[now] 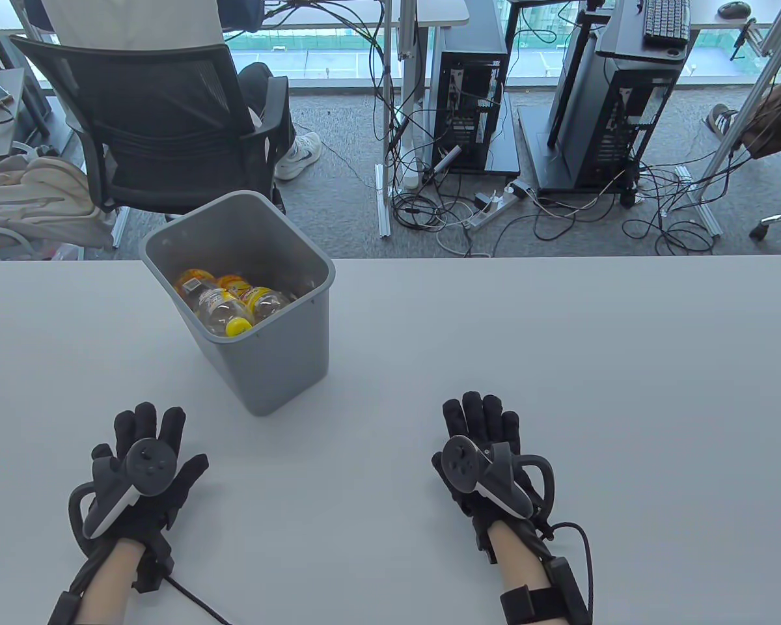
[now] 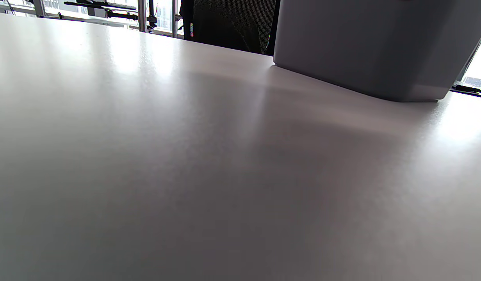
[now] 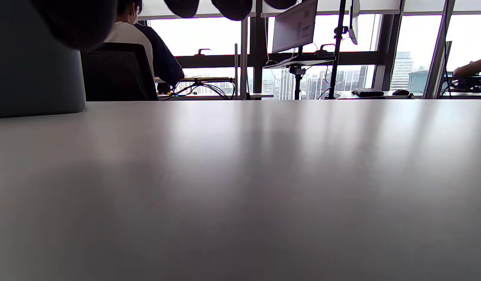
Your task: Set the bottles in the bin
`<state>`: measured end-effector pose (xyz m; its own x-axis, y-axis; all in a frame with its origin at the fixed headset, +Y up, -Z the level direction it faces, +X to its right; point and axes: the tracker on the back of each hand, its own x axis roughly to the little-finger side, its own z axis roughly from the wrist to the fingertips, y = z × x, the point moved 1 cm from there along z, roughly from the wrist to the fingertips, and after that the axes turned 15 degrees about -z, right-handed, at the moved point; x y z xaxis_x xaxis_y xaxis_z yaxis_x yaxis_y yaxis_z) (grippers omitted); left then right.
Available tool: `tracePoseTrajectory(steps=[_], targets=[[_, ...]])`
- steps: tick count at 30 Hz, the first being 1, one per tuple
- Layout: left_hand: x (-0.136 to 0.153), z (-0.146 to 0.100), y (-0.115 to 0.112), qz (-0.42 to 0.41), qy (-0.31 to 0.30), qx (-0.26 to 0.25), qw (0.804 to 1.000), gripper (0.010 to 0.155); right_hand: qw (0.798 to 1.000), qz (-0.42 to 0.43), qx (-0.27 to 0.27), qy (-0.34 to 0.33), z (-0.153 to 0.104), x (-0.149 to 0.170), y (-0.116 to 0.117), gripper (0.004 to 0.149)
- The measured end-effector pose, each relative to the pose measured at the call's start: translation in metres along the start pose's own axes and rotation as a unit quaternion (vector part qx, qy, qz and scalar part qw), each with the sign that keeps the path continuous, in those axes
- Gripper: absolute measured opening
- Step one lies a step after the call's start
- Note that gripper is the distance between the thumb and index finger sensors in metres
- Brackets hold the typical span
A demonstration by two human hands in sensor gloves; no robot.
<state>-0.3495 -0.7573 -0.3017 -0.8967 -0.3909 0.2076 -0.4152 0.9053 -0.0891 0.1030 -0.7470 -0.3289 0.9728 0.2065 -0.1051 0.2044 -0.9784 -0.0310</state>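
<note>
**Bottles in bin, both hands idle on the table**

My left hand [image 1: 144,465] lies palm down on the white table [image 1: 560,364], fingers spread and flat, gripping nothing. I judge it rests there because no bottle remains for it to fetch; the stretch of table its wrist camera sees carries only the base of the bin [image 2: 373,47].

The grey bin [image 1: 280,351] stands upright beyond my left hand and a little to its right, near the table's far edge. It looks tilted from above only because of the camera's angle; its base sits flat in the left wrist view. The bottles [image 1: 231,303] lie on their sides at the bottom, heaped against one another, which is how dropped bottles would settle. Count: I can make out about three clear bottles with yellow labels, and one yellow cap plainly; the heap overlaps, so the exact number is uncertain. One bin. No bottles on the table in any view.

My right hand [image 1: 488,456] rests on the table well to the right of the bin, palm down, fingers extended and close together, holding nothing. Its fingertips [image 3: 232,8] hang into the top of the right wrist view above bare tabletop.

Judgement: the task appears complete, with both hands parked apart from the bin. The one residual check is whether any bottle lies outside the camera's field.
</note>
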Motion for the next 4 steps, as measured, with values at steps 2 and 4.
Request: tracePoseTrajectory(steps=[2,4], targets=[[0.0004,-0.0001,0.0002,-0.002,0.001,-0.001,1.0,0.083,1.0,0.003,-0.004,0.0,0.0006,0.0004,0.0005,0.079],[0.0008,-0.0002,0.0004,-0.003,0.002,-0.002,1.0,0.083,1.0,0.011,-0.005,0.0,0.0011,0.0009,-0.0006,0.079]])
